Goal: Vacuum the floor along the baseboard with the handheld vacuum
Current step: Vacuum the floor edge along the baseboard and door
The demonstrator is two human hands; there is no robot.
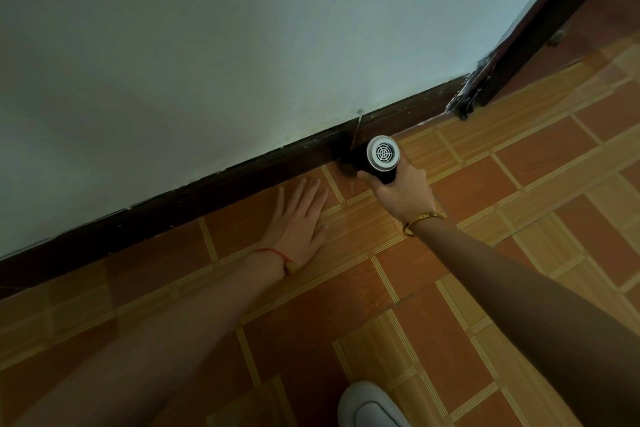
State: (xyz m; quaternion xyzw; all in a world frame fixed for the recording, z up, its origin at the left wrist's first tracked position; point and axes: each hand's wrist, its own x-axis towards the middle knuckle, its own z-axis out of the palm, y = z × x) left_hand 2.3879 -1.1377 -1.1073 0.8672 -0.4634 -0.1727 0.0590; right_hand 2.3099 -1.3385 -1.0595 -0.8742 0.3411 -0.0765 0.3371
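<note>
Orange-brown tiled floor (519, 166) meets a pale wall (242, 45) along a dark wooden baseboard (207, 191), which runs from lower left up to a door frame (526, 38) at upper right. A seam or crack shows in the baseboard just above the vacuum.

Right hand (403, 192): wrapped around the body of the handheld vacuum (379, 159), fingers curled closed on the black barrel, thumb on the near side. A gold bracelet (423, 218) sits on that wrist. The round white rear grille faces up toward the camera.

Vacuum axis: runs from the grip forward and down toward the baseboard. The nozzle end is a dark blur where floor meets baseboard; whether it touches the wood, I cannot tell.

Left hand (300, 218): flat on the floor, fingers spread and holding nothing, just beside the baseboard and to the left of the vacuum. A red string bracelet (273, 252) is on the wrist. It reads as a brace for body weight.

Key relation: the strip of floor along the baseboard stretches both ways from the nozzle. To the left, the planted hand lies in the line of travel; to the right, the run is open up to the door frame. Judgement: a sweep rightward needs only the right arm, while leftward travel would call for lifting the left hand first.

A white shoe (369, 406) shows at the bottom edge.
</note>
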